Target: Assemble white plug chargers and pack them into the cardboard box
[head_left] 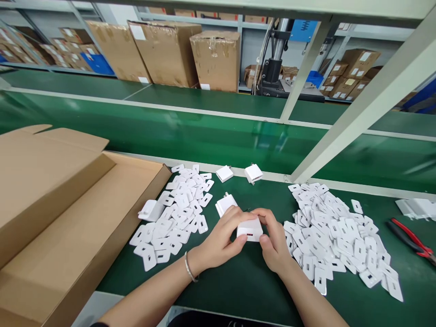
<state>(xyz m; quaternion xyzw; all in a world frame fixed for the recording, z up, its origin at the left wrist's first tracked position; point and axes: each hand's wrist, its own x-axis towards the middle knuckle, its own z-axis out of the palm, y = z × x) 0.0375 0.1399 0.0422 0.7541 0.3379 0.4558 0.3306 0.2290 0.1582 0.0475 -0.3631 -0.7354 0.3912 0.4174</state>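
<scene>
A white USB wall charger [251,225] is between my two hands above the green bench, its end with the dark-red port facing me. My left hand [220,234] grips its left side, thumb near the port end and fingers over the top. My right hand [275,243] closes on its right side with thumb and fingers. Just behind my left hand lies another white charger [225,202], partly hidden. Loose white face plates with slots lie in a left pile [182,200] and a larger right pile [335,231].
An open cardboard box [136,200] takes up the left side. A charger [151,210] rests by the left pile; two more, a left one [224,173] and a right one [254,173], sit at the back. Red-and-black pliers [410,236] lie far right. A slanted metal post [357,109] rises behind.
</scene>
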